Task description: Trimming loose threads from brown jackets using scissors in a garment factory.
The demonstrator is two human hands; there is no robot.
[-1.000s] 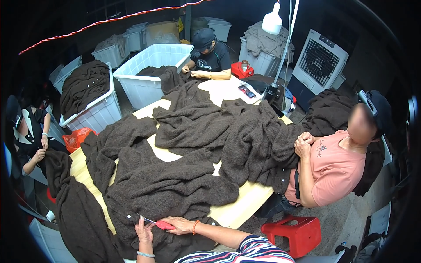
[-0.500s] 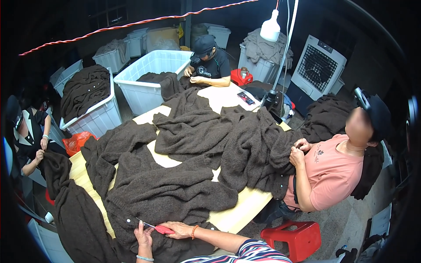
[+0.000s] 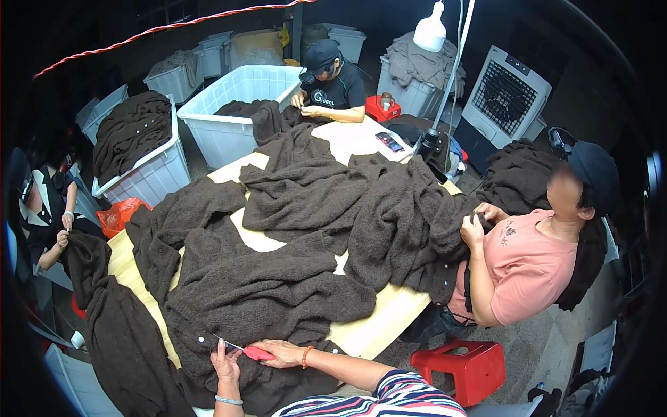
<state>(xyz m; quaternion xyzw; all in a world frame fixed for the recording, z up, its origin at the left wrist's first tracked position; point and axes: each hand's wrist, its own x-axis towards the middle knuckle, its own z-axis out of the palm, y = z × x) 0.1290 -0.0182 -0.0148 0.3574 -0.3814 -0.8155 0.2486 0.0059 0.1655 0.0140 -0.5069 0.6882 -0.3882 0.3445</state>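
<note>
A dark brown knit garment (image 3: 257, 292) lies bunched on the table in front of me, with a white button (image 3: 201, 339) near its near left part. My left hand (image 3: 226, 363) is closed in a pinch on the garment's cloth, just right of that button. In my right hand (image 3: 281, 353) is a pair of scissors (image 3: 258, 353) with a red handle, its thin metal blade pointing left to my left fingertips. Whether a thread lies at the blade's tip is too small to tell.
More brown knitwear covers the pale yellow table (image 3: 382, 333). Co-workers handle cloth at left, far side and right. A red stool (image 3: 462, 368) stands at lower right. White bins (image 3: 240, 132) hold garments beyond the table. A bulb (image 3: 429, 33) hangs at the far right.
The whole view has shifted slightly. My hands and the scissors stay almost in place on the garment. The co-worker on the right has turned the head and lifted the cloth a little.
</note>
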